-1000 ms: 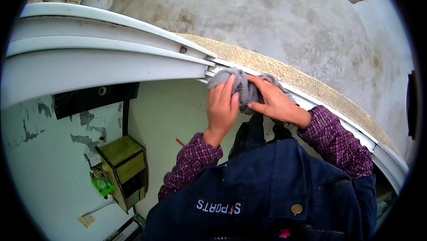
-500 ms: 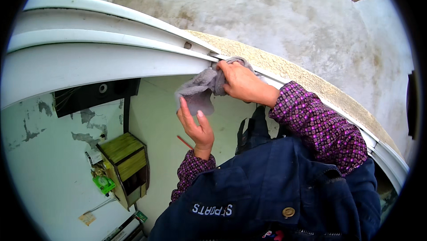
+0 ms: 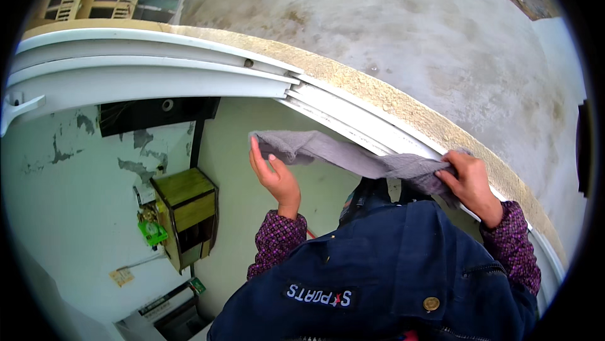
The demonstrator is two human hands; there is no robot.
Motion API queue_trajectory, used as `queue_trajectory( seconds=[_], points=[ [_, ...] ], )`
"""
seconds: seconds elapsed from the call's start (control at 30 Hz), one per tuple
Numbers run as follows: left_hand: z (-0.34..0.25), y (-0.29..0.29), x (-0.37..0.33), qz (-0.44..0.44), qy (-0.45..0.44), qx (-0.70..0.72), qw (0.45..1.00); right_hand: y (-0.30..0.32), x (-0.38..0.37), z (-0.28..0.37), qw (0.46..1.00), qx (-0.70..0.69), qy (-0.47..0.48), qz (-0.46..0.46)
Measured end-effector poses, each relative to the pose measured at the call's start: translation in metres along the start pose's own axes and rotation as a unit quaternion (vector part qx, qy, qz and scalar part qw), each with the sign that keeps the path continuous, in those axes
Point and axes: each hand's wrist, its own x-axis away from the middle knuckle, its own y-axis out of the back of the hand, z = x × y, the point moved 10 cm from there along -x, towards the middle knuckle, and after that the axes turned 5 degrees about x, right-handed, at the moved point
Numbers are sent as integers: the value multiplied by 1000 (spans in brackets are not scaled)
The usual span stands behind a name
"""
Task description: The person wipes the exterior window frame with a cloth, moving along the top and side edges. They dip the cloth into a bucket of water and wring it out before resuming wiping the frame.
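Note:
A long grey cloth (image 3: 340, 152) stretches between my hands beside the white sliding-window frame. My right hand (image 3: 474, 183) is closed round its bunched right end, over the window track (image 3: 353, 111). My left hand (image 3: 280, 183) has the other end at its raised fingertips, inside the room; the thumb stands apart, and how the fingers grip the cloth is partly hidden. The middle of the cloth sags slightly and passes over the inner edge of the track.
White window sashes (image 3: 157, 70) curve off to the left, with a white handle (image 3: 25, 108). Outside runs a rough tan ledge (image 3: 378, 89) above grey concrete ground (image 3: 353, 20). Inside, a wooden cabinet (image 3: 189, 193) stands by a wall with peeling paint.
My right hand has slid right and nearer along the track, drawing the bunched cloth out long. My left hand has moved little, still at the cloth's end. The view has shifted slightly.

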Motion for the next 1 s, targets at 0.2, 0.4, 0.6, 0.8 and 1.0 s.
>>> queue_trajectory(
  seconds=[0.2, 0.4, 0.6, 0.8, 1.0],
  points=[
    [23, 29, -15, -107, 85, 60, 989, 57, 33, -46, 963, -212, -51, -159],
    [64, 9, -3, -89, 172, 38, 980, 36, 56, -93, 908, -394, -129, -68],
    [69, 16, -19, -180, 200, 170, 948, 29, 59, -111, 895, -414, -153, -66],
    [50, -29, -45, -176, 208, 264, 925, 21, 51, -112, 905, -386, -165, -66],
    [-20, -81, -31, 45, -164, -86, 982, 13, 57, -117, 896, -391, -200, -70]
  ],
)
